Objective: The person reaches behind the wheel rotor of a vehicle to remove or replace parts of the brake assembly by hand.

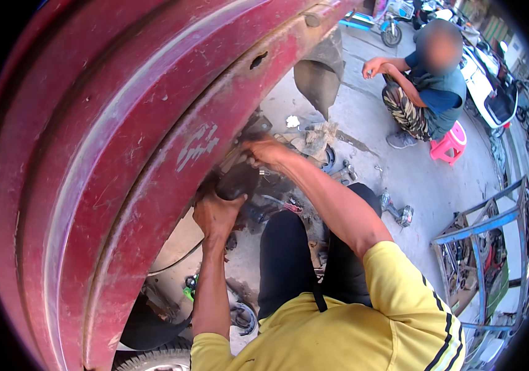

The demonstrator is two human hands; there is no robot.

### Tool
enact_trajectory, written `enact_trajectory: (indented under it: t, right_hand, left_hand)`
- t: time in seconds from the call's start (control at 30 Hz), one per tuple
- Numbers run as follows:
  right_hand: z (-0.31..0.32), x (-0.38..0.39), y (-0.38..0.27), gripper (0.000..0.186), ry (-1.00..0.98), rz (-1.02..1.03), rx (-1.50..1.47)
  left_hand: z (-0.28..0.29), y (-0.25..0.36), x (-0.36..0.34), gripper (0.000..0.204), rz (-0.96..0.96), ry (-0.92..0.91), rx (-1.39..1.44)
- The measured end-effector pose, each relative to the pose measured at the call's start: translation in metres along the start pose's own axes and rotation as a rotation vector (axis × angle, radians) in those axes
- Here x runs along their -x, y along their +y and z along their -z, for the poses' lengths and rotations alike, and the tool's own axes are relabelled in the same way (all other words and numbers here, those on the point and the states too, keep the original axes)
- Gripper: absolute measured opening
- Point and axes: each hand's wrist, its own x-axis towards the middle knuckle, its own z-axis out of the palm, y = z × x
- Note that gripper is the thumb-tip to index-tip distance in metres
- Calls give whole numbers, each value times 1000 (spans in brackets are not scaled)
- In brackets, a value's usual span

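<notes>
A scratched red vehicle body panel (110,123) fills the left of the view. My left hand (215,213) is curled against a dark part (237,180) beneath the panel's edge, its thumb reaching out to the side. My right hand (263,150) is closed on something just above that part, at the same edge; shadow and blur hide what it holds. Loose tools and parts (284,204) lie on the stained concrete below, around my knees. A black hose (178,261) runs under the panel near my left forearm.
Another person (431,99) crouches on a pink stool (447,145) at upper right, hands together. Parked scooters (487,86) stand behind them. A power tool (404,214) lies on the floor. A blue metal rack (484,221) holding tools stands at right. A tire (153,360) shows at bottom left.
</notes>
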Motion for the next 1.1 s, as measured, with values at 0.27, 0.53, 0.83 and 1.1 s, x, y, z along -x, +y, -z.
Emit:
enact_trajectory:
  t: [0.27,0.53,0.83,1.1]
  right_hand:
    - [-2,-10,-6,13,-39,-162,34]
    - [4,-5,-12,13,-21,-159,48]
    - [-1,-9,-6,14,-77,-182,30]
    - [2,-11,-6,14,-148,-225,7]
  left_hand:
    - [-1,-3,0,73,55,-40,-32]
    - [1,5,4,73,47,15,-24]
    - [-4,1,6,71,56,31,14]
    - [-5,-1,4,65,63,24,16]
